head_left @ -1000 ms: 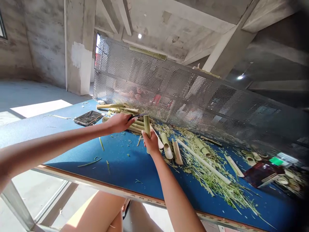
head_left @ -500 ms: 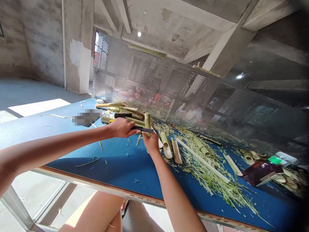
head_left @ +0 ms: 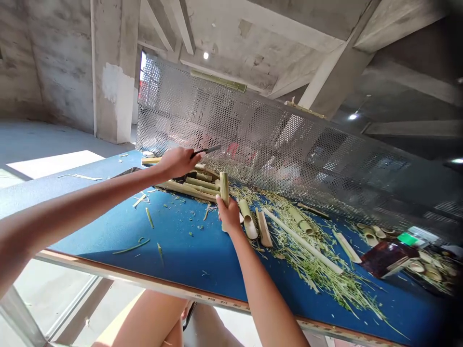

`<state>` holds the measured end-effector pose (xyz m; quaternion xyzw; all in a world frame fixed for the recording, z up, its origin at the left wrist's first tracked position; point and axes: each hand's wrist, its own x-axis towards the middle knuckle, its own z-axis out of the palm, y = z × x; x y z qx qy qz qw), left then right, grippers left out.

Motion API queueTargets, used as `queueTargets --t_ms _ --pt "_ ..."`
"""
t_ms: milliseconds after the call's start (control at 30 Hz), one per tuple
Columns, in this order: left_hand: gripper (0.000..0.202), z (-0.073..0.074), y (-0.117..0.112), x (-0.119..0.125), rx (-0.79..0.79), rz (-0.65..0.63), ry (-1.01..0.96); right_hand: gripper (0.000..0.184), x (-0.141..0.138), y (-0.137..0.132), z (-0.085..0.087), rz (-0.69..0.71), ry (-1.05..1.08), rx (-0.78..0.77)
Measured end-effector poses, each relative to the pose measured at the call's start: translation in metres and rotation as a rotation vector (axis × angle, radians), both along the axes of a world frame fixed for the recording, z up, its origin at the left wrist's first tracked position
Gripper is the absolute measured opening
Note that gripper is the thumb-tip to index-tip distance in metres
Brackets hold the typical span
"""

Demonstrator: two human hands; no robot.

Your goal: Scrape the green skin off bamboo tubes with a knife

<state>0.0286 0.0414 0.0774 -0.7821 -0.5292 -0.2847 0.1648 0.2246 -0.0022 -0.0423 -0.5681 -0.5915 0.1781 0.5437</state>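
Head view: left hand (head_left: 177, 163) raised, gripping small knife (head_left: 206, 151); right hand (head_left: 228, 215) clasping upright bamboo section (head_left: 224, 189).

We note a perforated metal screen (head_left: 253, 140) standing along the far edge of the blue work surface (head_left: 173, 260), with a concrete pillar (head_left: 115, 72) beyond it at left. At the surface's right end, a dark red packet (head_left: 385, 259) lies just beside cut bamboo rings (head_left: 430, 272).
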Motion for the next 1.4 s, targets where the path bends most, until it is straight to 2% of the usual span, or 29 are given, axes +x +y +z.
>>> queueTargets --t_ms 100,167,300,400,533,633,667,733,800,900,1033,1133,1200,1300,1400 --pt "0.053 -0.030 -0.031 0.012 -0.006 -0.189 0.139 0.034 0.005 0.000 0.001 0.061 0.141 -0.054" --pt "0.050 -0.046 -0.042 0.018 -0.039 -0.273 0.203 0.030 0.005 0.000 0.001 0.086 0.170 -0.071" --pt "0.050 -0.061 -0.039 0.027 -0.079 -0.298 0.248 0.023 0.003 0.000 0.000 0.084 0.127 -0.052" --pt "0.051 -0.067 -0.031 0.033 -0.072 -0.275 0.230 0.023 0.005 0.001 0.000 0.041 -0.024 -0.020" --pt "0.051 -0.064 -0.020 0.037 -0.068 -0.262 0.210 0.029 0.009 0.000 0.003 -0.129 -0.321 0.060" --pt "0.054 -0.042 0.000 0.030 -0.102 -0.096 0.113 0.030 0.006 -0.002 0.005 -0.202 -0.448 0.069" --pt "0.056 -0.033 0.008 0.025 -0.139 0.020 0.046 0.029 0.005 -0.002 0.006 -0.212 -0.454 0.077" --pt "0.061 -0.015 0.022 0.014 -0.137 0.103 -0.003 0.028 0.003 -0.002 0.005 -0.220 -0.415 0.092" --pt "0.066 -0.006 0.027 0.008 -0.107 0.123 -0.032 0.029 0.003 -0.001 0.004 -0.206 -0.349 0.089" --pt "0.063 -0.016 0.012 0.012 -0.056 0.023 -0.008 0.031 0.006 0.001 0.001 -0.171 -0.269 0.092" --pt "0.052 -0.049 -0.025 0.030 -0.039 -0.229 0.162 0.031 0.009 0.002 -0.001 -0.122 -0.191 0.073" --pt "0.052 -0.068 -0.041 0.038 -0.087 -0.284 0.243 0.027 0.010 0.003 -0.002 -0.137 -0.192 0.047" --pt "0.053 -0.074 -0.043 0.040 -0.103 -0.282 0.251 0.024 0.010 0.004 -0.001 -0.190 -0.246 0.054" --pt "0.054 -0.074 -0.033 0.041 -0.107 -0.254 0.222 0.023 0.010 0.002 0.003 -0.248 -0.387 0.069" --pt "0.057 -0.056 -0.006 0.038 -0.127 -0.161 0.134 0.029 0.007 -0.002 0.007 -0.275 -0.488 0.029"
